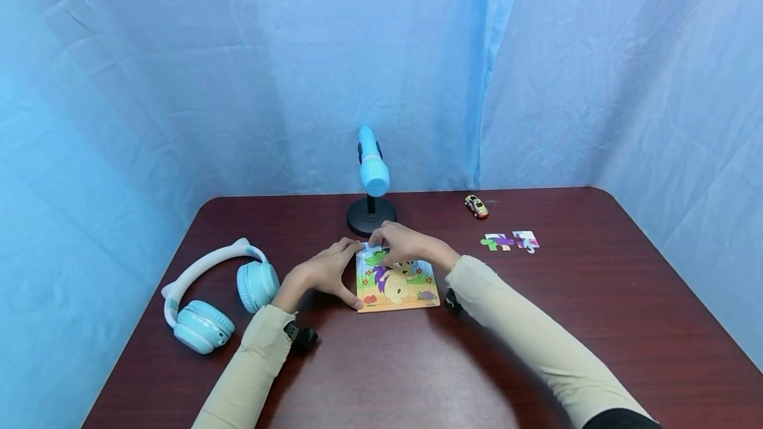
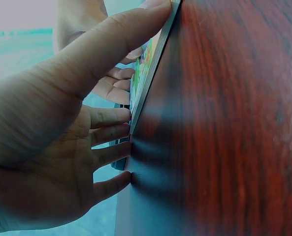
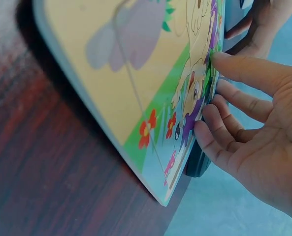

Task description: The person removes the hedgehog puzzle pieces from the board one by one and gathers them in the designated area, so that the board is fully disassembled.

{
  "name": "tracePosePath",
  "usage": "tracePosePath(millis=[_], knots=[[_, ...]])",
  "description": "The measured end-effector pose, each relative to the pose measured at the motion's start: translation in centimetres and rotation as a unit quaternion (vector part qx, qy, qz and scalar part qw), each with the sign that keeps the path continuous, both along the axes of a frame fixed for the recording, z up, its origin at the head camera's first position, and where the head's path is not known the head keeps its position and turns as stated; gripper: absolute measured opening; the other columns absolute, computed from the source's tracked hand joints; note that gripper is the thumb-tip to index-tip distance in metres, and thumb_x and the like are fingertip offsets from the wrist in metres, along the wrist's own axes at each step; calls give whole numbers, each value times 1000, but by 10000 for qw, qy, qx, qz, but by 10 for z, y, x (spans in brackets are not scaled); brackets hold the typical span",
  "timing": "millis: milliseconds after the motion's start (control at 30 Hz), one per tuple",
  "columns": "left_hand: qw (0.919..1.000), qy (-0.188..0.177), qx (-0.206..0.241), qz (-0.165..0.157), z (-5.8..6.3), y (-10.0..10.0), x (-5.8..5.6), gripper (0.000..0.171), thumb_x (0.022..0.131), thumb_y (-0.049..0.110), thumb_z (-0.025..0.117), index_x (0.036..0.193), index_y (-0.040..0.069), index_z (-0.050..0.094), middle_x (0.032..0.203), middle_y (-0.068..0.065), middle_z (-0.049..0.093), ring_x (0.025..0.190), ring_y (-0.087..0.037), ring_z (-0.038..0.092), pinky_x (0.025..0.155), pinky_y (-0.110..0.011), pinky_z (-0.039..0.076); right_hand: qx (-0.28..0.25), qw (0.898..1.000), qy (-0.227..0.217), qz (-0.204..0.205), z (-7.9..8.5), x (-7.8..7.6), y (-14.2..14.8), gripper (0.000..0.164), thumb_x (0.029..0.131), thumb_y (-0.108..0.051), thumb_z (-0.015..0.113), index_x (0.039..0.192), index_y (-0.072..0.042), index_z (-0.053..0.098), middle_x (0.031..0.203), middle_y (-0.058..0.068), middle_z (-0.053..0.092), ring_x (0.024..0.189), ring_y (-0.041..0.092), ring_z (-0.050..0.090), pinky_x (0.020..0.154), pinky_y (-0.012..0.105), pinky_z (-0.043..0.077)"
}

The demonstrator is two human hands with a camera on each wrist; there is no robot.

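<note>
"Where to look first?"

"At the puzzle (image 1: 399, 286), resting on the table (image 1: 369, 376) just in front of the microphone (image 1: 374, 177). See also the left hand (image 1: 326, 269), spread with fingers outstretched — touching along the left edge, thumb at the near corner, not wrapped around anything."

"And the right hand (image 1: 405, 243)?"

"Bent at the fingers over the far left part of the puzzle. Hard to say whether pinching a piece or merely pressing."

"Worth worrying about anything?"

"Might seat a piece crooked by pushing before lining up tabs. Could pop neighbours loose by digging a fingertip under an edge. With too weak a brace at that corner, would risk skidding the puzzle towards the microphone."

"And the loose pieces (image 1: 526, 241)?"

"Lying to the right, well apart from the puzzle — easy to scatter with a careless sweep of the right sleeve (image 1: 518, 326)."
</note>
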State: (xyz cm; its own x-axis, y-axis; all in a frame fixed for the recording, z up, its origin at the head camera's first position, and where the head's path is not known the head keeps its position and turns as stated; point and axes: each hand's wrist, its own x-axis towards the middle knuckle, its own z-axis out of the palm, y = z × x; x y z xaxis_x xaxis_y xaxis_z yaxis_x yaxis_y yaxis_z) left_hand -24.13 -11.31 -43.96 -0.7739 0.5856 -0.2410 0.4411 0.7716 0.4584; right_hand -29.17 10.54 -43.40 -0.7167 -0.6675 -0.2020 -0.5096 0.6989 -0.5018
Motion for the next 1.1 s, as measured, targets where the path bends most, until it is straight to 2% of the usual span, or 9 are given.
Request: tracePosePath(millis=[300,800,933,1100], knots=[[10000,13,-26,32,1,1,1,117,73,52,89,160,6,28,157,-15,34,139,-31,43,116,-51,41,-18,9998,-126,-140,2,1,0,38,91,-14,78,127,-7,67,119,11,59,107,24,58,89,36,55],[10000,-44,2,-10,0,0,0,116,73,52,89,160,7,27,158,-16,33,140,-32,42,116,-52,41,-202,9998,-63,9,-1,-3,3,37,89,-13,80,124,-6,69,115,10,66,102,21,60,85,35,56],[10000,-38,-7,-21,0,0,1,117,72,52,89,160,7,27,158,-15,34,140,-33,42,116,-52,41,-55,9999,109,-97,-3,-1,1,40,87,-15,79,125,-8,69,115,8,63,102,21,56,86,36,53],[10000,-3,-20,-11,1,-1,0,117,72,52,90,160,6,27,158,-16,34,140,-33,42,116,-53,40,246,9982,526,-132,-4,3,0,41,86,-21,80,125,-11,69,113,6,61,105,23,48,95,44,45]])
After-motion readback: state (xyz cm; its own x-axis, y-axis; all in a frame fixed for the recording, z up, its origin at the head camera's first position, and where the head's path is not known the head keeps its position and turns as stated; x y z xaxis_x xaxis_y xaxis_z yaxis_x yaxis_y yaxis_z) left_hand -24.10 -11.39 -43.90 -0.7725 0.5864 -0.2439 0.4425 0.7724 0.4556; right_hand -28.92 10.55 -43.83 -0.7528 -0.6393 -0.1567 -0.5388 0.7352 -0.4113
